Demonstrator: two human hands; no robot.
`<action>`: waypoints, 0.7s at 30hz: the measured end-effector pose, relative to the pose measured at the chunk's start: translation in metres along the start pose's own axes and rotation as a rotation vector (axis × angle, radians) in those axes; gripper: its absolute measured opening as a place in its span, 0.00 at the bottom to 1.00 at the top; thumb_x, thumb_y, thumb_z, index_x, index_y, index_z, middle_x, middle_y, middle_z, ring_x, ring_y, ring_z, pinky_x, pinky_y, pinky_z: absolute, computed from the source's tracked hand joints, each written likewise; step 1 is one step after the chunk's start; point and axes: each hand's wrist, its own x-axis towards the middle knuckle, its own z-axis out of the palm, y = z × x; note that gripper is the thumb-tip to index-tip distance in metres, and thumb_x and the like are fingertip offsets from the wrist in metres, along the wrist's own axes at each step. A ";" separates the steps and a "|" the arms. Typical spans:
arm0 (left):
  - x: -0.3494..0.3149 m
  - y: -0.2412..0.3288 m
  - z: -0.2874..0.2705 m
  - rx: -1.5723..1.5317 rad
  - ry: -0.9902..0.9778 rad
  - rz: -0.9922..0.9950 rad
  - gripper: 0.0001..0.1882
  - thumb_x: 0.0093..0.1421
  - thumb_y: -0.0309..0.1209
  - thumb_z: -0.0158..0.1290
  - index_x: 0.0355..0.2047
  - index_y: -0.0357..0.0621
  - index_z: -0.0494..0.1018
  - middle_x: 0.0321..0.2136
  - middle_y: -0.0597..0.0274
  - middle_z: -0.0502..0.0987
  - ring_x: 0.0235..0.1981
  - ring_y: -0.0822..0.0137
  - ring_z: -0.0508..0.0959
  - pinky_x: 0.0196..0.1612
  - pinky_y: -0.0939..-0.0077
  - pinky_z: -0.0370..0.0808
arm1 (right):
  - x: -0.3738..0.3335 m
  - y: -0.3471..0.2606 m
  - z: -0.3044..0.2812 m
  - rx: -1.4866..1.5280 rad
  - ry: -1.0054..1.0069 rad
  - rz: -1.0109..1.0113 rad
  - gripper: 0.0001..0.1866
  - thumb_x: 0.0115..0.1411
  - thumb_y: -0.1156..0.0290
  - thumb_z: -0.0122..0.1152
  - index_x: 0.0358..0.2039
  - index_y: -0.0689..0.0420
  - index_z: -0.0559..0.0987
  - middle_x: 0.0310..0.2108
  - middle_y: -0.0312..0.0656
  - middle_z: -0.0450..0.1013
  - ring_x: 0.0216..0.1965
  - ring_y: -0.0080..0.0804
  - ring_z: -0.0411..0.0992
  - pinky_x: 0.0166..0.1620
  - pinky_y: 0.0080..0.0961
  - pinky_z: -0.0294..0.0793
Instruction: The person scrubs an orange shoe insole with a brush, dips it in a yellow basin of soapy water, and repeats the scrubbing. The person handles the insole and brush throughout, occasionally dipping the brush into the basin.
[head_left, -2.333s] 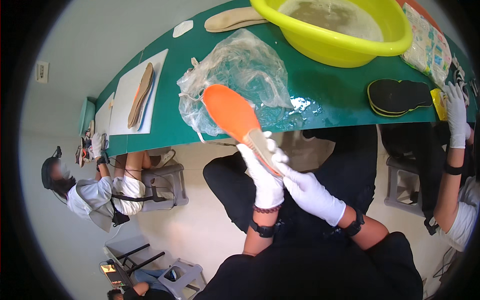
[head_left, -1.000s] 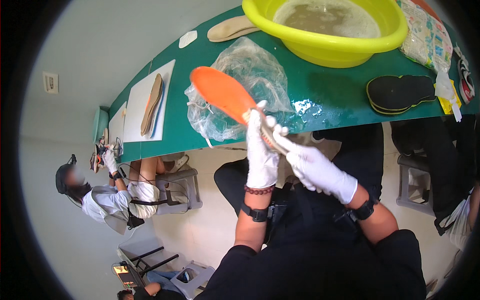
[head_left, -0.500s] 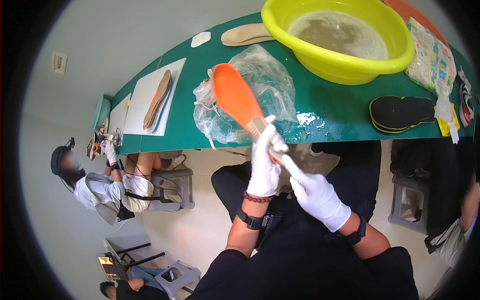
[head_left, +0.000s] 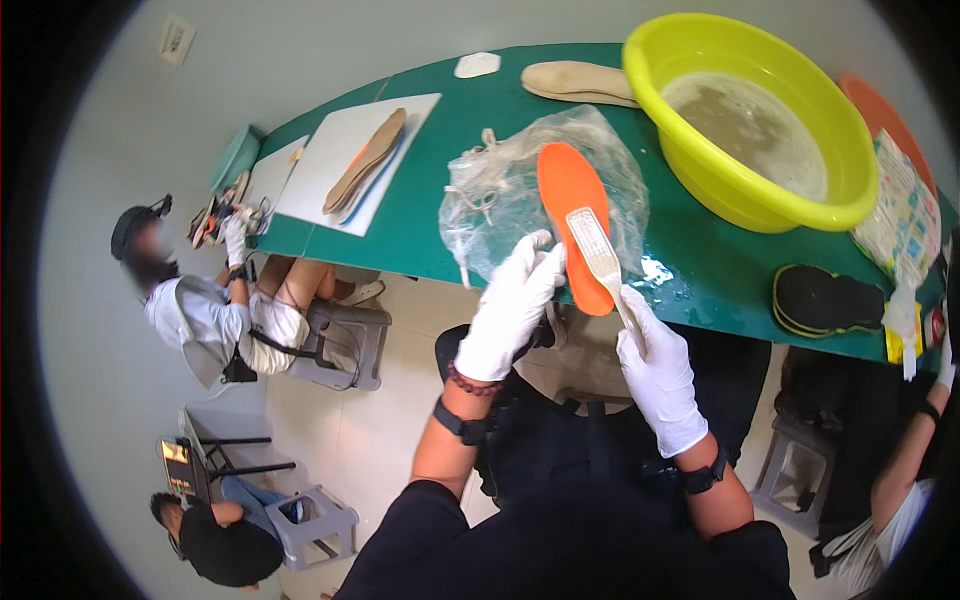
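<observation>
My left hand, in a white glove, is closed on the left edge of an orange shoe insole. The insole stands out over the table's near edge, its wide end pointing away from me. A pale scrubbing brush lies across the lower half of the insole, its back toward me and its bristles hidden. My right hand, gloved as well, grips the brush by its handle. Behind the insole a crumpled clear plastic bag rests on the green table.
A yellow basin of cloudy, foamy water stands at the back right. Beside it are a patterned packet and a black-faced insole. Beige insoles lie at the back and on a white board. People sit at left and right.
The orange insole has swung more upright and shows its face more fully. My left hand has shifted down its edge. The brush has turned, and my hands are farther apart. The view has shifted.
</observation>
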 end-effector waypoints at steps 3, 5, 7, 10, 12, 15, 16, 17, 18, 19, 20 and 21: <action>0.001 0.009 -0.054 0.106 0.023 0.030 0.18 0.66 0.40 0.47 0.50 0.40 0.69 0.36 0.63 0.75 0.33 0.75 0.76 0.36 0.80 0.71 | -0.002 0.001 0.002 0.101 -0.054 0.005 0.27 0.59 0.76 0.49 0.60 0.61 0.65 0.54 0.55 0.69 0.55 0.46 0.70 0.57 0.30 0.67; 0.020 -0.005 -0.111 0.311 0.066 0.095 0.14 0.66 0.38 0.47 0.46 0.42 0.71 0.35 0.65 0.76 0.32 0.75 0.76 0.35 0.81 0.71 | -0.003 0.007 0.006 0.190 -0.075 -0.001 0.27 0.58 0.79 0.49 0.60 0.65 0.64 0.60 0.54 0.65 0.62 0.42 0.64 0.63 0.28 0.60; 0.053 -0.020 -0.175 0.568 0.171 0.118 0.12 0.65 0.35 0.48 0.44 0.42 0.71 0.34 0.65 0.77 0.32 0.72 0.77 0.34 0.79 0.73 | -0.004 0.005 0.006 0.182 -0.091 0.007 0.27 0.58 0.79 0.49 0.60 0.65 0.64 0.59 0.54 0.65 0.62 0.42 0.64 0.63 0.29 0.61; 0.102 -0.029 -0.281 1.340 0.482 0.489 0.15 0.60 0.33 0.52 0.46 0.41 0.71 0.37 0.56 0.79 0.37 0.56 0.80 0.40 0.67 0.76 | -0.008 -0.004 0.005 0.191 -0.107 0.016 0.27 0.57 0.80 0.50 0.60 0.64 0.65 0.59 0.54 0.66 0.61 0.43 0.64 0.62 0.29 0.62; 0.127 -0.028 -0.341 1.531 0.479 0.406 0.18 0.58 0.38 0.55 0.46 0.43 0.73 0.40 0.48 0.78 0.43 0.48 0.78 0.45 0.59 0.75 | -0.009 -0.005 0.007 0.134 -0.073 0.031 0.27 0.57 0.80 0.50 0.60 0.63 0.66 0.58 0.53 0.67 0.60 0.44 0.66 0.61 0.29 0.63; 0.161 -0.011 -0.367 1.494 0.428 0.095 0.36 0.51 0.44 0.61 0.57 0.41 0.66 0.48 0.44 0.76 0.47 0.50 0.78 0.48 0.63 0.75 | -0.010 -0.005 0.010 0.150 -0.072 0.085 0.28 0.57 0.80 0.50 0.60 0.62 0.66 0.58 0.52 0.67 0.59 0.45 0.67 0.60 0.30 0.64; 0.170 -0.015 -0.368 1.492 0.416 0.110 0.36 0.51 0.44 0.61 0.57 0.41 0.66 0.48 0.44 0.76 0.47 0.50 0.78 0.48 0.63 0.75 | -0.011 -0.004 0.012 0.170 -0.069 0.092 0.28 0.57 0.80 0.50 0.60 0.62 0.66 0.58 0.52 0.67 0.59 0.45 0.67 0.60 0.30 0.64; 0.177 -0.019 -0.368 1.268 0.402 -0.032 0.37 0.50 0.43 0.62 0.58 0.40 0.66 0.46 0.43 0.76 0.46 0.51 0.79 0.46 0.64 0.75 | -0.009 -0.003 0.011 0.169 -0.053 0.098 0.28 0.57 0.80 0.50 0.60 0.62 0.66 0.58 0.52 0.67 0.59 0.45 0.67 0.60 0.30 0.64; 0.186 -0.022 -0.368 1.042 0.383 -0.169 0.39 0.48 0.43 0.63 0.58 0.39 0.65 0.44 0.41 0.77 0.44 0.51 0.79 0.45 0.65 0.76 | -0.008 -0.004 0.008 0.172 -0.062 0.101 0.27 0.57 0.80 0.50 0.60 0.62 0.66 0.58 0.51 0.67 0.59 0.45 0.67 0.60 0.30 0.64; 0.193 -0.026 -0.377 0.984 0.411 -0.285 0.38 0.46 0.40 0.64 0.56 0.35 0.66 0.40 0.40 0.78 0.40 0.53 0.81 0.39 0.66 0.77 | -0.006 -0.005 0.007 0.181 -0.078 0.096 0.27 0.57 0.80 0.50 0.60 0.62 0.66 0.58 0.51 0.67 0.59 0.45 0.67 0.60 0.30 0.64; 0.200 -0.039 -0.398 0.989 0.411 -0.277 0.38 0.46 0.40 0.64 0.56 0.35 0.66 0.40 0.40 0.78 0.40 0.53 0.81 0.39 0.66 0.77 | -0.005 -0.006 0.007 0.186 -0.071 0.094 0.27 0.57 0.80 0.50 0.60 0.62 0.66 0.58 0.51 0.67 0.59 0.45 0.67 0.60 0.30 0.64; 0.200 -0.052 -0.436 1.094 0.403 -0.289 0.40 0.48 0.35 0.64 0.59 0.33 0.61 0.35 0.45 0.77 0.32 0.59 0.80 0.32 0.69 0.77 | -0.003 -0.007 0.007 0.190 -0.104 0.086 0.27 0.57 0.80 0.50 0.60 0.62 0.66 0.57 0.52 0.68 0.59 0.45 0.67 0.60 0.30 0.64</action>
